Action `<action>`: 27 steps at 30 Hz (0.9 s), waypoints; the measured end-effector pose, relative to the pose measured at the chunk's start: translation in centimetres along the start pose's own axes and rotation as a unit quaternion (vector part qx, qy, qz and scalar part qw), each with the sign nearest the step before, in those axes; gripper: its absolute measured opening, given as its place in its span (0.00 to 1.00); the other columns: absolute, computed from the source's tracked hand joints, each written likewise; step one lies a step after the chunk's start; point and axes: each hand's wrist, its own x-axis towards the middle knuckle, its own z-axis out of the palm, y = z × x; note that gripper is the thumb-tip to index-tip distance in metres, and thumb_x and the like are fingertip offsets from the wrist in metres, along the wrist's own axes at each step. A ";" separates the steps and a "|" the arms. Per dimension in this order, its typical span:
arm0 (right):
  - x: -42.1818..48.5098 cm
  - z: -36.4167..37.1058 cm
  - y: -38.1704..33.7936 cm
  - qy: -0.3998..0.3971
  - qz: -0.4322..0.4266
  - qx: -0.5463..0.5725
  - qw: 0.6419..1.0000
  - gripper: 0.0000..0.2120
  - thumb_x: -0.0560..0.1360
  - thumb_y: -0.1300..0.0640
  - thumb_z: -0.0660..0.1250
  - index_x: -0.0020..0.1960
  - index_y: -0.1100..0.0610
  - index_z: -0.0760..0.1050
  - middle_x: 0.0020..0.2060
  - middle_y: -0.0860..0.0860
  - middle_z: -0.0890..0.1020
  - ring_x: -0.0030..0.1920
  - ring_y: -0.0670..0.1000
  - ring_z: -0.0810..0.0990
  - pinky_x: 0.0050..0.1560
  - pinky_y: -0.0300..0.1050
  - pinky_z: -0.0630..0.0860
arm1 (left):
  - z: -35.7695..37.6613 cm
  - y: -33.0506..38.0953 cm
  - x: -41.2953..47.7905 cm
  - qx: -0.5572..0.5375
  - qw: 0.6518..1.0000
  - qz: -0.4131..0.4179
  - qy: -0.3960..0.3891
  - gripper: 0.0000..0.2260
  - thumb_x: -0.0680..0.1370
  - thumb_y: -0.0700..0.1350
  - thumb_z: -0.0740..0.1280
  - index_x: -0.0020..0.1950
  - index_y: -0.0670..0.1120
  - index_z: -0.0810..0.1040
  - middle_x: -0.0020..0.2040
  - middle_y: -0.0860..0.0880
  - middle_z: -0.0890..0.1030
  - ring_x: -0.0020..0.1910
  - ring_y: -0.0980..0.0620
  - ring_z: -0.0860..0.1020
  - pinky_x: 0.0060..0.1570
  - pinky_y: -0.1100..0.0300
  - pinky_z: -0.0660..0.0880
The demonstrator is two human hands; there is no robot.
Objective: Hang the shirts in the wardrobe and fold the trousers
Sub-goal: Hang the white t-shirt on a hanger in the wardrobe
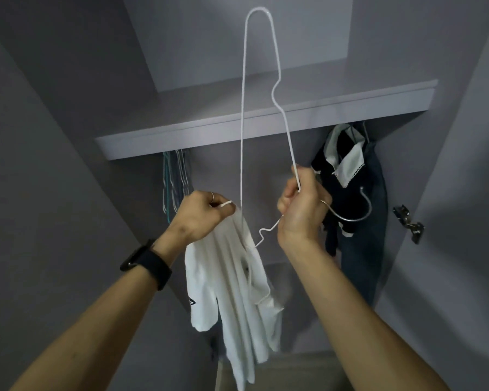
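A white wire hanger (242, 108) stands on end in front of the open wardrobe, one end pointing up, its metal hook (356, 213) sticking out to the right. My right hand (302, 210) grips the hanger's wire near the hook. My left hand (201, 218) pinches the collar of a white shirt (237, 292), which hangs crumpled below both hands with the hanger's lower end going into it.
A grey shelf (266, 119) spans the wardrobe above the hands. Several empty hangers (175, 182) hang at the left. A dark garment with white trim (347, 176) and blue jeans (370, 238) hang at the right. A door hinge (410, 222) sits on the right panel.
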 end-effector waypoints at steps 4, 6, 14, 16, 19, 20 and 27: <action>0.0 -0.3 0.4 -0.003 -0.006 -0.005 1.000 0.25 0.76 0.64 0.63 0.22 0.53 0.62 0.24 0.50 0.61 0.26 0.49 0.55 0.28 0.43 0.51 | -0.6 -0.4 -0.4 -0.008 1.000 -0.012 0.020 0.07 0.77 0.51 0.72 0.39 0.57 0.83 0.39 0.56 0.84 0.40 0.61 0.80 0.41 0.67 0.72; 0.3 -0.4 0.1 -0.011 -0.010 0.002 1.000 0.24 0.76 0.64 0.63 0.22 0.54 0.62 0.24 0.50 0.61 0.27 0.50 0.54 0.29 0.45 0.50 | -0.6 -0.4 -0.4 -0.031 0.999 -0.022 0.026 0.09 0.77 0.52 0.72 0.37 0.55 0.84 0.40 0.53 0.85 0.42 0.56 0.81 0.44 0.63 0.75; 5.4 -2.8 3.7 -0.094 -0.017 -0.178 0.979 0.12 0.63 0.60 0.63 0.23 0.58 0.65 0.21 0.51 0.62 0.23 0.49 0.58 0.26 0.38 0.55 | -1.8 1.3 0.2 -0.134 0.991 -0.003 0.020 0.09 0.76 0.50 0.75 0.37 0.48 0.85 0.38 0.53 0.84 0.36 0.57 0.77 0.46 0.60 0.73; 7.1 -5.0 5.3 -0.095 0.026 -0.253 0.962 0.14 0.67 0.61 0.64 0.25 0.58 0.66 0.21 0.51 0.62 0.23 0.49 0.60 0.26 0.39 0.57 | -2.8 1.2 0.5 -0.150 0.988 0.001 0.036 0.09 0.76 0.50 0.74 0.38 0.47 0.85 0.37 0.57 0.84 0.37 0.56 0.78 0.46 0.59 0.74; 8.3 -7.3 7.0 -0.055 0.122 -0.224 0.965 0.14 0.77 0.65 0.58 0.33 0.60 0.70 0.19 0.47 0.63 0.20 0.46 0.59 0.22 0.36 0.54 | -3.5 0.1 0.6 -0.115 0.991 -0.013 0.061 0.10 0.77 0.52 0.74 0.38 0.48 0.84 0.35 0.60 0.83 0.37 0.60 0.78 0.44 0.62 0.73; 8.3 -7.5 7.2 -0.048 0.144 -0.193 0.969 0.14 0.79 0.65 0.56 0.34 0.60 0.69 0.18 0.46 0.63 0.18 0.44 0.58 0.21 0.35 0.53 | -3.6 -0.4 0.5 -0.112 0.991 -0.023 0.068 0.11 0.77 0.52 0.73 0.39 0.48 0.84 0.35 0.58 0.83 0.37 0.60 0.78 0.44 0.62 0.73; 6.9 -2.5 7.3 -0.011 0.160 -0.010 0.987 0.17 0.74 0.66 0.55 0.28 0.54 0.60 0.22 0.48 0.58 0.20 0.46 0.54 0.24 0.40 0.48 | -3.2 -0.9 0.1 -0.143 0.988 -0.034 0.041 0.10 0.77 0.52 0.74 0.36 0.51 0.83 0.39 0.59 0.83 0.43 0.59 0.79 0.50 0.62 0.72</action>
